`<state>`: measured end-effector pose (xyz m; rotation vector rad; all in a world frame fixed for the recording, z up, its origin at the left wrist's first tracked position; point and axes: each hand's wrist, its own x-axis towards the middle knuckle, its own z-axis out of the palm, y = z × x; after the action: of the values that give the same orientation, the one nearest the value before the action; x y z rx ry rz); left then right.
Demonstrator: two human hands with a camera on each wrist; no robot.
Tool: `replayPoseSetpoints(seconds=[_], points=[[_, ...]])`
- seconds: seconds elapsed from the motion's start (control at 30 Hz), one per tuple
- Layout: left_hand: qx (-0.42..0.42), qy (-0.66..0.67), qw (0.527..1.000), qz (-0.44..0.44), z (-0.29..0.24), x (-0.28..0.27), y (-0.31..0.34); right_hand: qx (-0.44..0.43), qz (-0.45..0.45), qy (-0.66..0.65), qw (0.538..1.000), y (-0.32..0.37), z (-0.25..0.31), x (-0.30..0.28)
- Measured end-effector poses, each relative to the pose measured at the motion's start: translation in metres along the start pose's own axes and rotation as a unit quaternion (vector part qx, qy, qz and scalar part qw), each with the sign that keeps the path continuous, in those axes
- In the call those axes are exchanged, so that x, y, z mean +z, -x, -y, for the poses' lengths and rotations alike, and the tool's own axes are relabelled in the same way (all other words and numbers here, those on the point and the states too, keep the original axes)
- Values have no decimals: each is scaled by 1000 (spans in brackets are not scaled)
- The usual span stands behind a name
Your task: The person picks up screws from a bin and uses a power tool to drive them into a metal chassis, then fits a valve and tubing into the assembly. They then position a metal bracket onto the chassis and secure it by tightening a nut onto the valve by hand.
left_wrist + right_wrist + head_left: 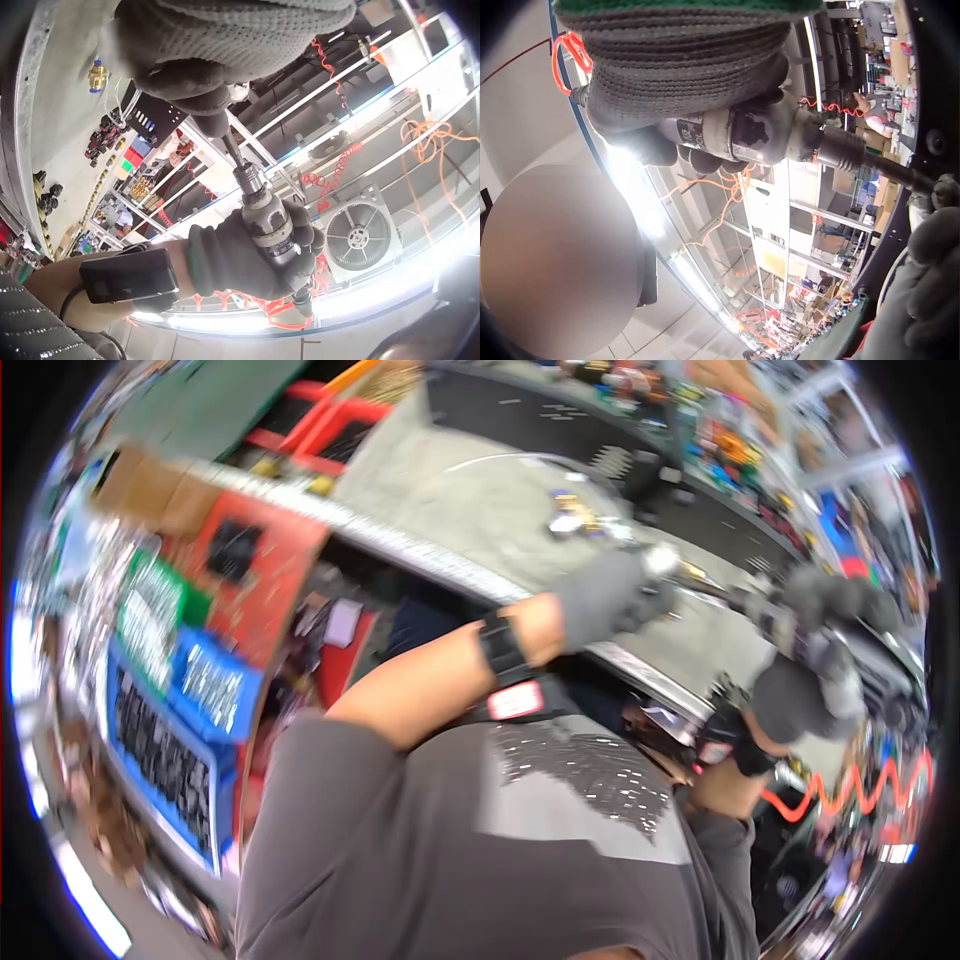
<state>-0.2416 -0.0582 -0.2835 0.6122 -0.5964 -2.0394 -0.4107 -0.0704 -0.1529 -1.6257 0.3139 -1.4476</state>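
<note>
- Grey shirt (pixel 430 880), short-sleeved, fills the lower part of my head view.
- Across its chest, a paler grey panel (pixel 535 815) carries a dark, jagged-edged motif (pixel 600 770) that glitters in rows.
- A grey knitted glove (pixel 247 37) covers the left hand (pixel 612 598), its weave plain on my left wrist feed.
- The right hand (pixel 815 685) wears a matching grey glove (pixel 682 75), its cuff (pixel 690 6) edged in green.
- Black strap (pixel 503 647) rings the left wrist; beside it, a white label (pixel 515 701) bordered red, lettering too blurred to read.
- Right wrist: a black, rounded box (pixel 129 275), a thin black cord (pixel 69 301) looping off it.
</note>
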Motion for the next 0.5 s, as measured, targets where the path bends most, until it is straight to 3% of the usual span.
replayPoseSetpoints(seconds=[0.03, 0.13, 0.27, 0.5], points=[[9, -16, 999, -34, -6, 8, 4, -14, 13, -17, 1000, 0, -2, 2], [23, 4, 999, 34, -5, 0, -2, -46, 50, -48, 996, -4, -9, -2], [-3, 3, 1000, 24, -5, 4, -5, -56, 6, -12, 998, -3, -8, -5], [-19, 2, 1000, 17, -2, 9, -13, -36, 8, -50, 998, 0, -9, -3]])
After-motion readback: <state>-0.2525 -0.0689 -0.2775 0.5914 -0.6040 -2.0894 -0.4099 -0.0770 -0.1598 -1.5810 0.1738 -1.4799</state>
